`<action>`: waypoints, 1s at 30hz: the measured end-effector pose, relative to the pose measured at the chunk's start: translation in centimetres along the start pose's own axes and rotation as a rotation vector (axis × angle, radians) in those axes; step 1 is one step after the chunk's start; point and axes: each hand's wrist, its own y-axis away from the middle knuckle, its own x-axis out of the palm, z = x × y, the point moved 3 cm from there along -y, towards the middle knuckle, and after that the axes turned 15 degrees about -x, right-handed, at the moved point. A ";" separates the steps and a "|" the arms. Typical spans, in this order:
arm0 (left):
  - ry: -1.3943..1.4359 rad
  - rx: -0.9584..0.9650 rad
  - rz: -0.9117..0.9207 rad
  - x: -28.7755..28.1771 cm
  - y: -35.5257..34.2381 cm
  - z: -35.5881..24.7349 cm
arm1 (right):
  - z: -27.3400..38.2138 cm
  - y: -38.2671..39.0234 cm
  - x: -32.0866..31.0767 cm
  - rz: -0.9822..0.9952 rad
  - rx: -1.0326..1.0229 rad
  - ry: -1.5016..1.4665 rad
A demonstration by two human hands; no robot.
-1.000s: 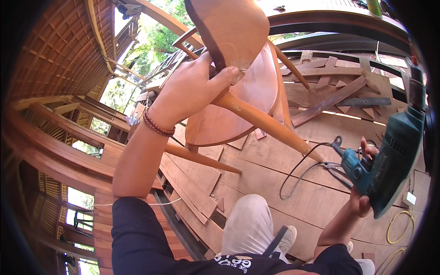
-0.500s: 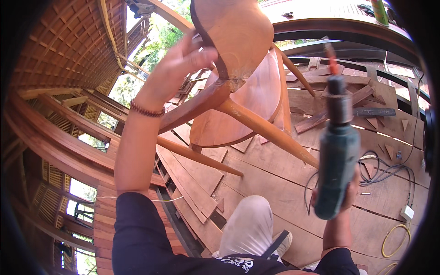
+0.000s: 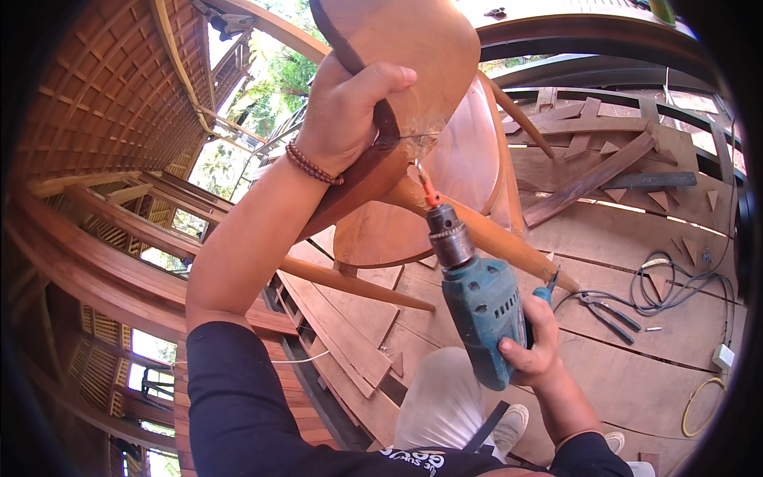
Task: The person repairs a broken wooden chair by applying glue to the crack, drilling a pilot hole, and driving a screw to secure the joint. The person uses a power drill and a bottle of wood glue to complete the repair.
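Wooden planks and scraps cover the floor below us. Our left hand wraps tightly around the upturned chair, far and high; our right hand grips the drill, whose bit touches the joint. We should probably hold it straight and brace the chair.

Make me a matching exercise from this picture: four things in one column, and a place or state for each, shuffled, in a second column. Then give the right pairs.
1. left hand
2. right hand
3. pliers
4. bead bracelet

A. lying on the plank floor beside a coiled cable
B. gripping the wooden chair back
C. around the left wrist
D. holding the teal power drill

Pairs: 1-B, 2-D, 3-A, 4-C
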 end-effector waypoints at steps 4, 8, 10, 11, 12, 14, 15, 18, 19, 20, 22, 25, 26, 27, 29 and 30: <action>0.030 0.029 0.020 -0.7 -0.2 -0.2 | 0.3 -0.2 1.3 0.018 0.062 0.018; 0.054 -0.016 0.021 0.3 -0.3 -0.4 | 0.0 0.3 1.5 0.023 0.053 0.054; 0.085 -0.009 0.001 -0.3 -0.8 -0.2 | -0.5 0.2 2.0 0.009 0.043 0.101; 0.132 -0.022 0.008 -0.5 -0.6 0.1 | -0.6 0.2 2.1 0.028 0.042 0.123; 0.173 -0.030 0.021 -0.4 -0.5 0.1 | -0.9 0.0 2.2 0.039 0.036 0.151; 0.185 -0.035 0.051 -0.5 -0.7 0.3 | -1.6 -0.3 2.3 0.071 0.017 0.219; 0.151 -0.035 0.062 -0.7 -0.6 0.2 | -1.8 -0.6 2.3 0.088 0.003 0.250; 0.132 -0.039 0.066 -1.0 -0.4 0.2 | -1.8 -0.9 2.7 0.123 -0.019 0.341; 0.139 -0.039 0.064 -1.0 -0.3 0.2 | -1.8 -1.0 2.7 0.132 -0.023 0.372; 0.162 -0.041 0.055 -0.9 -0.3 0.2 | -1.7 -1.1 2.7 0.131 -0.023 0.377; 0.209 -0.042 0.044 -0.8 -0.5 0.3 | -1.7 -1.1 2.8 0.129 -0.022 0.395; 0.214 -0.068 0.048 -0.9 -0.2 0.1 | -1.6 -1.0 3.6 0.096 -0.001 0.372; 0.211 -0.063 0.050 -0.9 -0.1 0.1 | -1.6 -1.1 3.6 0.102 -0.004 0.375; 0.211 -0.054 0.052 -0.9 -0.1 0.1 | -1.5 -1.1 3.5 0.110 -0.010 0.380; 0.207 -0.040 0.044 -0.7 0.1 -0.1 | -1.5 -1.1 3.6 0.105 -0.017 0.382; 0.212 -0.038 0.036 -0.5 0.1 -0.1 | -1.5 -1.0 3.7 0.099 -0.014 0.380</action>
